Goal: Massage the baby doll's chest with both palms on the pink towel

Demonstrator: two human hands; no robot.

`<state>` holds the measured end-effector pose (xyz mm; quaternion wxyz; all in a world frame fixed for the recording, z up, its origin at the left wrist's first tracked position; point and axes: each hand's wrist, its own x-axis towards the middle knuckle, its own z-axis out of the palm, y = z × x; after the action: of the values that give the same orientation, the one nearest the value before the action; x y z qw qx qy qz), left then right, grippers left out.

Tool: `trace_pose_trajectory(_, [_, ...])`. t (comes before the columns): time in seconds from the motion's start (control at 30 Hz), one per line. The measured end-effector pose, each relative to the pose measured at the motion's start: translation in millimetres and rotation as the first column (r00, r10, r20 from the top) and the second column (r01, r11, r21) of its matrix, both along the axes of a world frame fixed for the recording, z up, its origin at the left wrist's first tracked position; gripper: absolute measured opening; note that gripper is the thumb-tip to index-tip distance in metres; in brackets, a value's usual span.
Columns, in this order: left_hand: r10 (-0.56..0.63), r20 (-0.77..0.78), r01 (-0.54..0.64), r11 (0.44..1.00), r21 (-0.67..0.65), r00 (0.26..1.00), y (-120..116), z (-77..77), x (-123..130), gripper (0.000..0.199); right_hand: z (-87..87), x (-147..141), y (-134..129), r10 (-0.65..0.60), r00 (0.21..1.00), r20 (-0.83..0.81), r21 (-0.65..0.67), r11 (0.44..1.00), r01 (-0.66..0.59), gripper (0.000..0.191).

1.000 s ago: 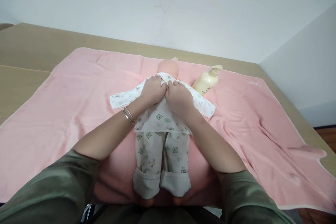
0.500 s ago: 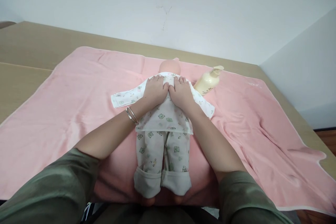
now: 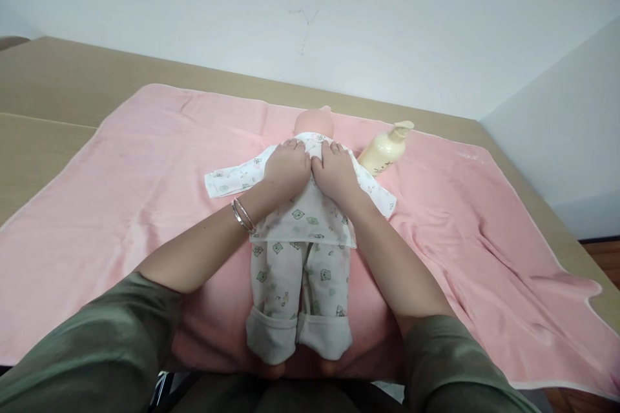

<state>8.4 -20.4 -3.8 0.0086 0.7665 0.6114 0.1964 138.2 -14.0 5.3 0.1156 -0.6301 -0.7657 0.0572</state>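
A baby doll lies face down in front of me, its head at the far end. It wears a white printed top with long sleeves spread to both sides, and matching trousers with rolled cuffs. My left hand rests flat on the left of the doll's upper back, two bangles round the wrist. Beside it my right hand lies flat on the right of the upper back. The thumbs are close together near the middle, and neither hand holds anything.
Under the doll a pink blanket covers much of the wooden table. A cream pump bottle leans or lies by the doll's right-hand sleeve. Behind the table rises a white wall.
My left hand's fingers have drawn in slightly on the doll's back. Otherwise the doll, my right hand and the bottle look the same.
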Motion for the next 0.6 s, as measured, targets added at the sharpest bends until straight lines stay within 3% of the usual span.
trace_pose_trajectory(0.2, [-0.035,-0.142,0.029,0.999,-0.040,0.989,-19,14.9,3,0.043,7.3,4,1,0.031,1.000,0.007,-0.033,0.999,-0.030,0.066])
trace_pose_trajectory(0.33, [-0.145,-0.229,0.138,0.989,-0.047,0.963,-12,11.7,-1,0.044,14.5,3,-6,0.040,0.999,0.031,-0.065,0.997,-0.038,0.063])
trace_pose_trajectory(0.43, [-0.148,-0.135,0.144,0.989,-0.039,0.980,2,3.2,-6,0.044,14.6,-6,-20,-0.022,0.995,0.098,-0.017,1.000,0.023,0.057])
trace_pose_trajectory(0.53, [-0.015,0.064,0.020,0.997,-0.071,0.998,13,-3.6,-10,0.044,12.2,-13,-34,0.095,0.971,0.220,0.063,0.992,-0.111,0.053])
trace_pose_trajectory(0.6, [0.003,0.069,0.002,0.998,-0.064,0.998,14,-5.0,-10,0.042,12.4,-13,-38,0.187,0.947,0.263,0.074,0.974,-0.213,0.053])
